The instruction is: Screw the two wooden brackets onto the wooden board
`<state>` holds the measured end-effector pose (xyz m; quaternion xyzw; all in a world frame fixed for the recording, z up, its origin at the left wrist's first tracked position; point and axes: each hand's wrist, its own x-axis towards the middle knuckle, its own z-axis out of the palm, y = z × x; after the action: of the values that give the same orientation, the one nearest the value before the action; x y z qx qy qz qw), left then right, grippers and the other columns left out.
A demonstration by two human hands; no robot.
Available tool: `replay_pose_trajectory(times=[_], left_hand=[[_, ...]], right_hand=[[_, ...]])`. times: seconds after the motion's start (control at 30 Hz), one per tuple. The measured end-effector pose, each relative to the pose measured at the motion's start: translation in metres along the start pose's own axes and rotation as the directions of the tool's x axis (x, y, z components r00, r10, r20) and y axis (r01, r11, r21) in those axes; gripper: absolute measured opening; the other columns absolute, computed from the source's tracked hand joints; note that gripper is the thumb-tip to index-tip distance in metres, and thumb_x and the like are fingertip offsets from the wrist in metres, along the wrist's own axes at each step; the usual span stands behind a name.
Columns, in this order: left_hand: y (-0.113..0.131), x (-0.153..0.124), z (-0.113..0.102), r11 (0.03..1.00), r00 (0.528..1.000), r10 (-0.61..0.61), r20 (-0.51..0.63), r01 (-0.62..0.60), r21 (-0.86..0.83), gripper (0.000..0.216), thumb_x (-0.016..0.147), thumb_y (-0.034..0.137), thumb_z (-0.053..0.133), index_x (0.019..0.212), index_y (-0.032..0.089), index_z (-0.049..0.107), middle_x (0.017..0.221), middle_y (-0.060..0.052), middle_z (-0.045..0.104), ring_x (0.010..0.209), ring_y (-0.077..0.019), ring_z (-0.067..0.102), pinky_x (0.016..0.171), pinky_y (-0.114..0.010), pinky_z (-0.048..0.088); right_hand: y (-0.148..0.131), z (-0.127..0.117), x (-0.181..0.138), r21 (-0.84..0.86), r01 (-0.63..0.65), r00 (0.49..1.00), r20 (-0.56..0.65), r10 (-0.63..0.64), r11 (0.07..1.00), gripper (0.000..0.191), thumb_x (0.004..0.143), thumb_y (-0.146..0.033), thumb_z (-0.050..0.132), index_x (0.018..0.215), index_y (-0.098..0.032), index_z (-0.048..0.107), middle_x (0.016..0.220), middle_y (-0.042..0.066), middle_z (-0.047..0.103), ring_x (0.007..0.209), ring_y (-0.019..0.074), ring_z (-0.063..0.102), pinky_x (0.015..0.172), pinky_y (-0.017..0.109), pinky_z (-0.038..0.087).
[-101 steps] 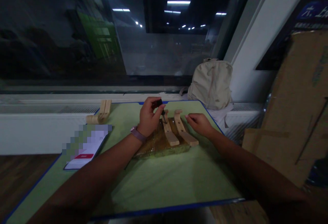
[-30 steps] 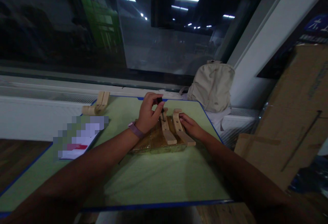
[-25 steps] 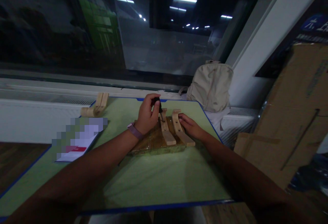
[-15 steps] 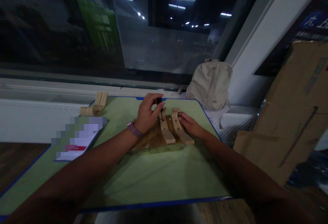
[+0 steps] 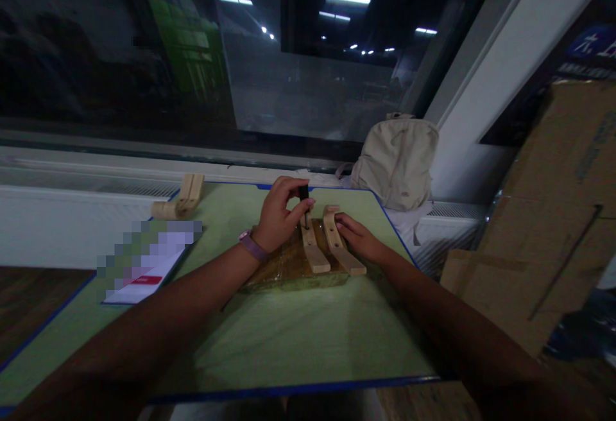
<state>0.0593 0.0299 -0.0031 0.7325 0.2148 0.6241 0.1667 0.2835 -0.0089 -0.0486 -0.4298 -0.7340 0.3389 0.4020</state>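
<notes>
A brown wooden board (image 5: 283,266) lies on the green mat (image 5: 289,337). Two pale wooden pieces rest on it side by side, the left piece (image 5: 312,251) and the right piece (image 5: 341,248). My left hand (image 5: 279,219) pinches the dark handle of a small screwdriver (image 5: 303,201), held upright with its tip on the far end of the left piece. A pink wristband sits on that wrist. My right hand (image 5: 356,236) lies on the right wooden piece near its far end, fingers curled on it.
Another pair of pale wooden pieces (image 5: 185,195) lies at the mat's far left corner. A paper sheet (image 5: 144,273) rests at the left. A beige backpack (image 5: 397,161) leans on the sill, and cardboard boxes (image 5: 553,215) stand at the right.
My right hand moved from just beside the right wooden piece onto it. My left hand has stayed on the screwdriver, its fingers shifting slightly on the handle.
</notes>
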Motion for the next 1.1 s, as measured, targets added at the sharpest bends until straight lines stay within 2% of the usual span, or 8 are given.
replay_pose_trajectory(times=[0.1,0.23,0.37,0.57,0.67,0.8,0.9,1.1], left_hand=[[-0.0016,0.0,0.0002,1.0,1.0,-0.023,-0.009,0.023,0.016,0.029,0.088,0.029,0.063,0.116,0.024,0.059,0.103,-0.004,0.062,0.093,-0.0162,0.062,0.084,-0.032,0.054],[-0.0006,-0.0025,0.0017,0.994,0.995,-0.092,0.029,0.094,-0.064,0.034,0.094,0.028,0.053,0.128,0.023,0.049,0.113,-0.008,0.063,0.096,-0.0164,0.066,0.083,-0.031,0.057],[-0.0001,-0.0044,0.0029,0.982,0.993,-0.113,0.043,0.118,-0.145,0.029,0.097,0.028,0.048,0.126,0.023,0.047,0.103,-0.007,0.064,0.091,-0.0152,0.067,0.077,-0.029,0.057],[-0.0057,-0.0032,0.0031,0.997,0.999,-0.041,0.019,0.042,-0.069,0.035,0.083,0.027,0.07,0.116,0.025,0.057,0.104,-0.004,0.06,0.091,-0.0157,0.062,0.083,-0.032,0.054],[-0.0058,-0.003,0.0035,0.997,0.998,-0.056,0.003,0.056,-0.045,0.034,0.085,0.026,0.068,0.117,0.025,0.057,0.102,-0.004,0.061,0.09,-0.0156,0.062,0.083,-0.031,0.054],[-0.0006,-0.0037,0.0043,0.987,0.993,-0.11,0.052,0.115,-0.116,0.034,0.092,0.026,0.055,0.126,0.024,0.05,0.109,-0.007,0.062,0.092,-0.0159,0.065,0.08,-0.03,0.056],[0.0016,-0.0036,0.0042,0.975,0.988,-0.133,0.082,0.146,-0.17,0.034,0.095,0.027,0.05,0.129,0.024,0.048,0.106,-0.007,0.064,0.09,-0.0157,0.067,0.076,-0.029,0.058],[-0.0023,-0.0012,0.0028,0.996,0.998,-0.057,0.02,0.058,-0.067,0.034,0.083,0.027,0.069,0.116,0.024,0.059,0.103,-0.004,0.062,0.089,-0.0156,0.062,0.082,-0.031,0.054]], right_hand=[[0.0,0.0002,0.0003,0.001,0.004,1.0,-0.004,-0.004,1.0,0.032,0.095,-0.046,0.046,0.11,-0.021,0.059,0.111,0.006,0.066,0.11,0.0231,0.058,0.1,0.039,0.042],[0.0004,-0.0001,0.0006,0.006,-0.008,1.0,-0.001,0.008,1.0,0.033,0.094,-0.048,0.048,0.11,-0.021,0.06,0.109,0.006,0.066,0.108,0.0236,0.058,0.099,0.039,0.043],[0.0008,-0.0005,0.0,0.014,-0.009,1.0,0.012,0.009,1.0,0.036,0.095,-0.049,0.046,0.111,-0.02,0.059,0.111,0.007,0.065,0.109,0.0241,0.058,0.099,0.04,0.043],[-0.0022,0.0002,-0.0013,0.029,-0.031,0.999,0.011,0.03,0.999,0.038,0.095,-0.051,0.045,0.113,-0.02,0.058,0.112,0.007,0.065,0.109,0.0241,0.058,0.099,0.041,0.043],[-0.0042,0.0001,-0.0013,0.009,-0.037,0.999,0.006,0.037,0.999,0.036,0.095,-0.049,0.046,0.112,-0.02,0.059,0.113,0.007,0.065,0.109,0.0243,0.058,0.1,0.041,0.042],[-0.0039,-0.0005,-0.0011,-0.002,-0.03,1.0,0.001,0.03,1.0,0.034,0.094,-0.048,0.047,0.111,-0.021,0.06,0.111,0.006,0.066,0.109,0.0244,0.058,0.1,0.041,0.042],[-0.0019,-0.0007,-0.0011,0.009,-0.029,1.0,0.001,0.029,1.0,0.035,0.094,-0.049,0.047,0.11,-0.021,0.06,0.111,0.006,0.066,0.109,0.0243,0.058,0.099,0.04,0.043],[-0.0006,-0.0008,-0.0012,0.024,-0.03,1.0,0.005,0.03,0.999,0.037,0.095,-0.05,0.047,0.112,-0.02,0.06,0.112,0.006,0.066,0.11,0.0242,0.058,0.1,0.041,0.043]])
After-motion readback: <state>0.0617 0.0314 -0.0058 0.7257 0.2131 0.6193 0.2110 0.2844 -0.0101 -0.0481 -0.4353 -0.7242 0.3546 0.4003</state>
